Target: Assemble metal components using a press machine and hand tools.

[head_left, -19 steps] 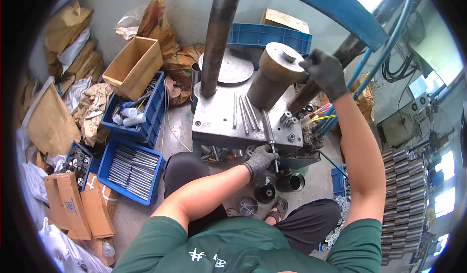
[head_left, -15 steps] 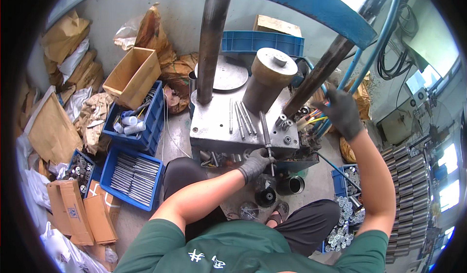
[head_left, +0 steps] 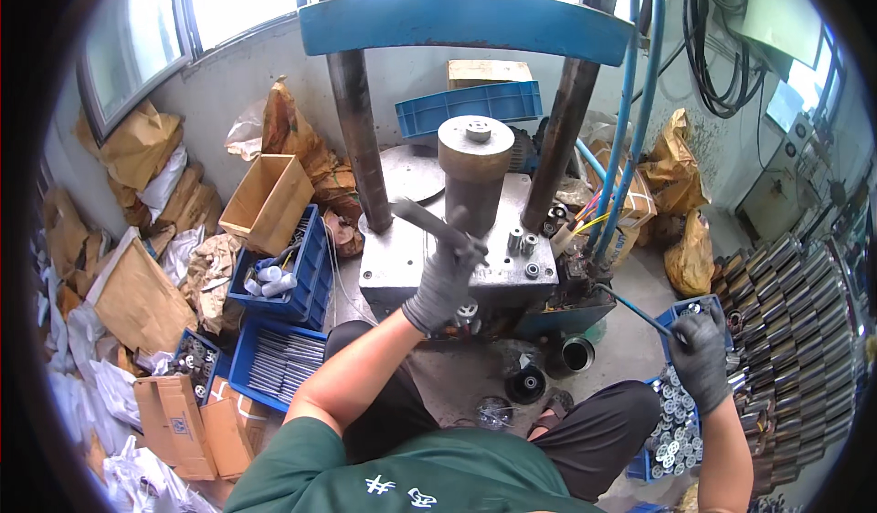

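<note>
Metal workshop — blue hydraulic press [head_left: 466, 29], crates of steel parts [head_left: 274, 367], scrap cardboard [head_left: 174, 422] etc. on concrete floor.

Matt grey metal press plate [head_left: 402, 262]; glossy blue plastic crates [head_left: 301, 280]; rough brown cardboard box [head_left: 265, 200].

Gloved hands: two, left hand [head_left: 445, 280] and right hand [head_left: 702, 359]
Press columns: two, left column [head_left: 358, 120] and right column [head_left: 565, 120]
Open cardboard box: one [head_left: 267, 200]
Blue crate behind press: one [head_left: 468, 108]
Brown cylinder on press plate: one [head_left: 475, 168]
</note>
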`<state>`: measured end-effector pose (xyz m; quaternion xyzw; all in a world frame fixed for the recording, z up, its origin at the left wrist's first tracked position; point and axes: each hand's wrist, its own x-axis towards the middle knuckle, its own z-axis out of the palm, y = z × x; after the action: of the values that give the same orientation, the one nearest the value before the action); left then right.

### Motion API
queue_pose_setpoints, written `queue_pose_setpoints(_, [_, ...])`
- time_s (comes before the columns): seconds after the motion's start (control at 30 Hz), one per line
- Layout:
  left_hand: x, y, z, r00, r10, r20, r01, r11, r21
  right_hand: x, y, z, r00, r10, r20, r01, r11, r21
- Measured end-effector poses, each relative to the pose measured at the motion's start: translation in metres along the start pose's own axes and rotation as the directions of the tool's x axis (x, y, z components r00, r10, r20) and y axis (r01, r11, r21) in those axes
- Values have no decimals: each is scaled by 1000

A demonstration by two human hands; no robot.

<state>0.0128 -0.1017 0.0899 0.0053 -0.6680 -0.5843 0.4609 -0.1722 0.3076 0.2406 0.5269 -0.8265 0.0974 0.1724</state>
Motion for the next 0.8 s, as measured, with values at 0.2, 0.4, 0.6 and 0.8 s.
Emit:
queue_pose_setpoints(0.2, [115,62,-15,984,96,-153,-97,995,0,96,1,4,864,-16,-503,55,997,62])
queue_pose_setpoints(0.4, [207,34,-31,922,53,-383,-82,995,-59,194,33,7,878,111,-466,-118,993,14])
queue_pose_setpoints(0.6, [252,17,-38,882,-10,-471,-8,999,-37,214,37,1,915,348,-202,-304,927,221])
queue_pose_setpoints(0.8, [256,28,-24,898,8,-441,89,976,198,215,52,17,910,364,-201,-345,930,122])
